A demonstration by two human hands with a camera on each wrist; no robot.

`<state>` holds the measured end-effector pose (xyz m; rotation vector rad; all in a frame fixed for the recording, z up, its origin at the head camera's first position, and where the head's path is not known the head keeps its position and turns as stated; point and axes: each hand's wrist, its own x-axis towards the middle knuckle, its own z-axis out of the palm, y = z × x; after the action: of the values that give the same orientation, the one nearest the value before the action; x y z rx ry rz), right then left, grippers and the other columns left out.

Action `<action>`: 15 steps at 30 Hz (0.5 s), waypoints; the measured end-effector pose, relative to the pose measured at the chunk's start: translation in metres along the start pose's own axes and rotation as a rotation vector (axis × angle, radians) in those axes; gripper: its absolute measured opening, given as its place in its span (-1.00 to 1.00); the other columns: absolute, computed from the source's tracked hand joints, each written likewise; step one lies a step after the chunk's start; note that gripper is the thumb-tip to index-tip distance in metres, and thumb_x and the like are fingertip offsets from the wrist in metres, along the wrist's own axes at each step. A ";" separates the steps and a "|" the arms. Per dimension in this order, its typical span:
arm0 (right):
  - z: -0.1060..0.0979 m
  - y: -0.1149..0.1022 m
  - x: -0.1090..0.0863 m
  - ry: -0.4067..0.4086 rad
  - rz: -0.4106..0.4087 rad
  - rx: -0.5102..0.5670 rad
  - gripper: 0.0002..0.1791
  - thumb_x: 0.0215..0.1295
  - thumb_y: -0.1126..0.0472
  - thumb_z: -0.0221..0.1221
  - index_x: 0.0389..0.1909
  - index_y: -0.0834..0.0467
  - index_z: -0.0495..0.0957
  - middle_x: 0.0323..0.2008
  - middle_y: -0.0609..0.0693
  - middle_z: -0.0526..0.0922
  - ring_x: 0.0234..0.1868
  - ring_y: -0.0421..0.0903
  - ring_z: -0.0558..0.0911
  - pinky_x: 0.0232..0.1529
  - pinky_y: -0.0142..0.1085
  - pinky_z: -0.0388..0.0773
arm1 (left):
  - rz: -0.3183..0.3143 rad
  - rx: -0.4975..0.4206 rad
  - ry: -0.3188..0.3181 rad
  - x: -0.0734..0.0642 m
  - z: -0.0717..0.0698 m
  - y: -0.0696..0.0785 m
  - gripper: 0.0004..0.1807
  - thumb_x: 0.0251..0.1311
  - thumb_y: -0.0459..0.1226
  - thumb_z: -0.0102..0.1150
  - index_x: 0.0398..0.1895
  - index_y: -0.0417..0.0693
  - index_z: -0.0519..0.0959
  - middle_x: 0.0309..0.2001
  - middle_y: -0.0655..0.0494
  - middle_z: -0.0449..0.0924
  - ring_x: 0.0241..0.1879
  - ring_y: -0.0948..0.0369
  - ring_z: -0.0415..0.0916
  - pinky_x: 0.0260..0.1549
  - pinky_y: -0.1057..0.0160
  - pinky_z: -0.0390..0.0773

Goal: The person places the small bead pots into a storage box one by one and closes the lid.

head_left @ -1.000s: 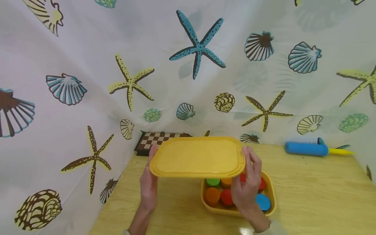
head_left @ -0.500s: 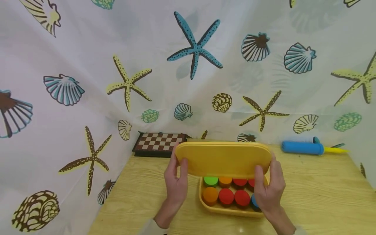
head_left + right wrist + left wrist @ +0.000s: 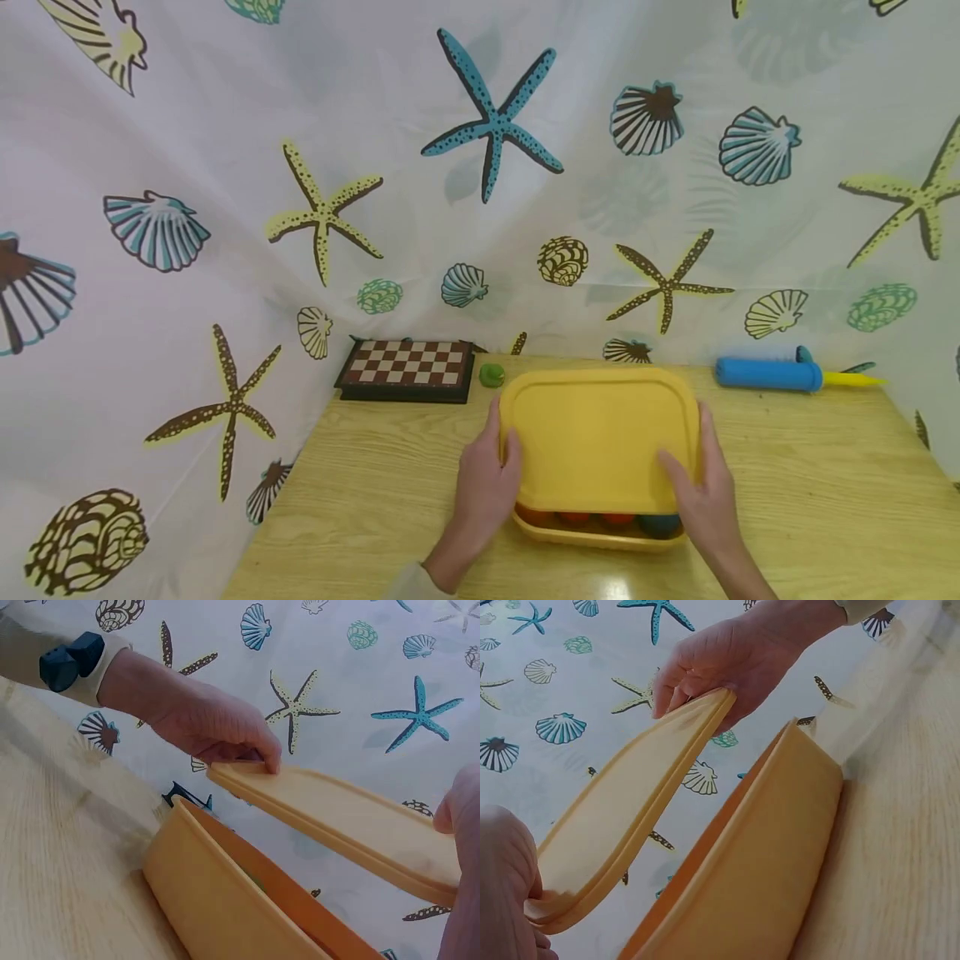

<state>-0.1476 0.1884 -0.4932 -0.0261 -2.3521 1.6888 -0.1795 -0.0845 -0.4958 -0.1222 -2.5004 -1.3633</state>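
Observation:
Both hands hold a yellow plastic lid [image 3: 600,442] above a yellow-orange tub [image 3: 600,540]. My left hand [image 3: 483,479] grips the lid's left end, thumb on top and fingers at the edge. At the right end, my right hand [image 3: 708,496] holds it the same way. In both wrist views a gap shows between the lid [image 3: 630,802] and the tub's rim [image 3: 247,877]. Under the lid's near edge peek several round-topped pieces, among them a red one [image 3: 618,518] and a dark blue one [image 3: 660,525]; the rest are hidden.
A brown-and-white checkered board box [image 3: 408,367] lies at the back left, with a small green object [image 3: 492,375] beside it. A blue pump [image 3: 768,374] with a yellow tip lies back right. Behind the wooden table [image 3: 360,500] hangs a seashell-patterned curtain [image 3: 337,100].
The lid has come from the left, turned over and lowered over the tub, covering most of the coloured pieces. Both hands moved right with it. The small green object has come into sight.

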 end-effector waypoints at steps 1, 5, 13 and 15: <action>-0.002 0.001 -0.001 -0.033 0.060 -0.028 -0.03 0.60 0.00 0.13 0.71 -0.10 -0.33 0.70 -0.01 -0.23 0.66 0.14 -0.06 0.61 -0.23 0.09 | -0.022 0.038 -0.030 -0.002 0.002 -0.002 -0.35 0.64 -0.13 -0.10 0.66 -0.18 0.11 0.02 -0.30 0.69 -0.39 0.31 0.46 -0.20 0.18 0.70; -0.006 0.009 -0.005 -0.131 0.239 -0.080 0.10 0.56 -0.14 0.15 0.69 0.00 -0.47 0.69 0.05 -0.43 0.67 0.23 -0.31 0.63 0.23 -0.23 | -0.080 0.095 -0.122 -0.007 0.014 -0.008 -0.33 0.63 -0.14 -0.13 0.65 -0.26 0.08 -0.25 -0.29 0.67 -0.46 0.26 0.43 -0.31 0.04 0.69; -0.001 0.030 -0.009 -0.171 0.377 -0.042 0.08 0.56 -0.09 0.15 0.70 0.05 -0.45 0.69 0.12 -0.40 0.66 0.28 -0.31 0.62 0.23 -0.26 | -0.102 0.129 -0.137 -0.013 0.025 -0.018 -0.37 0.56 -0.26 -0.09 0.60 -0.33 0.18 -0.57 0.10 0.38 -0.62 0.26 0.19 -0.56 0.22 0.44; 0.000 0.036 -0.010 -0.180 0.386 -0.034 0.08 0.55 -0.09 0.15 0.70 0.06 -0.43 0.69 0.15 -0.39 0.66 0.29 -0.30 0.62 0.23 -0.26 | -0.105 0.119 -0.139 -0.014 0.026 -0.021 -0.38 0.57 -0.27 -0.09 0.60 -0.34 0.18 -0.55 0.09 0.38 -0.60 0.26 0.18 -0.54 0.22 0.43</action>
<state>-0.1429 0.1987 -0.5289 -0.3714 -2.6426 1.8870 -0.1761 -0.0735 -0.5302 -0.0641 -2.7319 -1.2816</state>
